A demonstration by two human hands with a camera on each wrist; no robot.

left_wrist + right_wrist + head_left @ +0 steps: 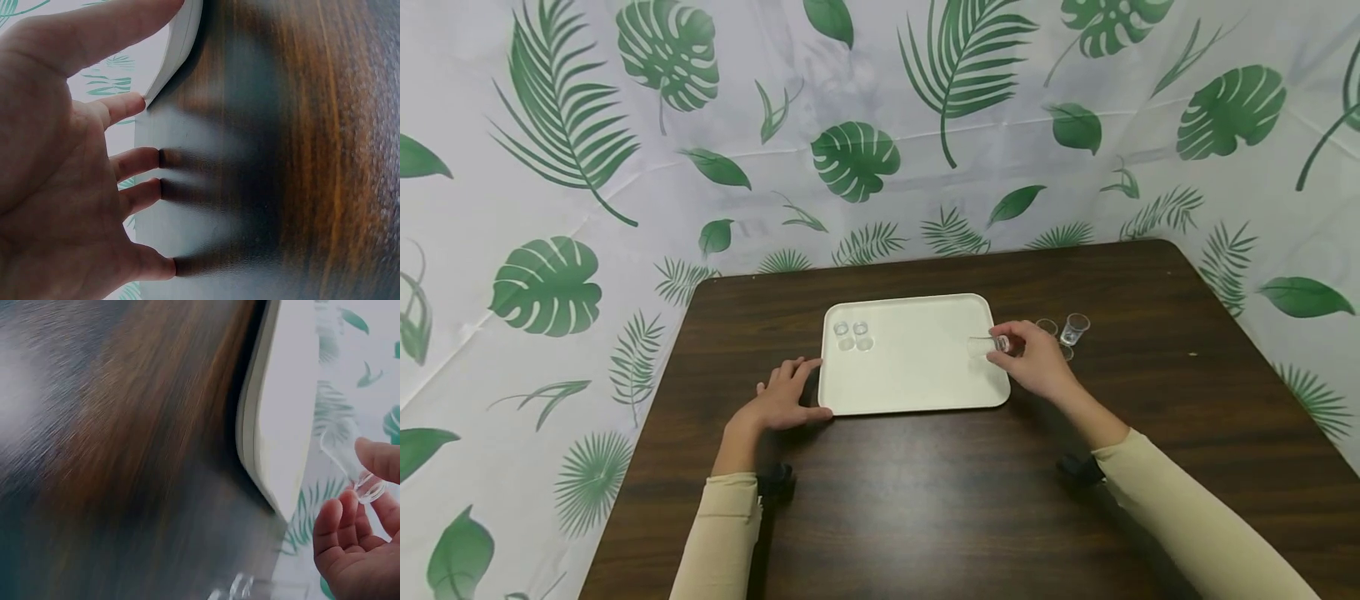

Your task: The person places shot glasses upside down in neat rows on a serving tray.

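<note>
My right hand (1036,358) pinches a small clear shot glass (981,345) near its thick base, above the right end of a white tray (925,367). The glass lies tilted on its side, mouth toward the left. Two more shot glasses (841,329) stand upside down at the tray's left end, side by side. With its fingers spread, my left hand (782,398) rests at the tray's left edge; the thumb touches the near left corner. In the left wrist view, its other fingertips (150,187) reach down to the table past the tray's rim.
Beyond my right hand, several clear shot glasses (1075,327) stand on the dark wooden table (895,500), partly hidden by the hand. A white cloth with green leaves (855,160) hangs behind the table and at its sides.
</note>
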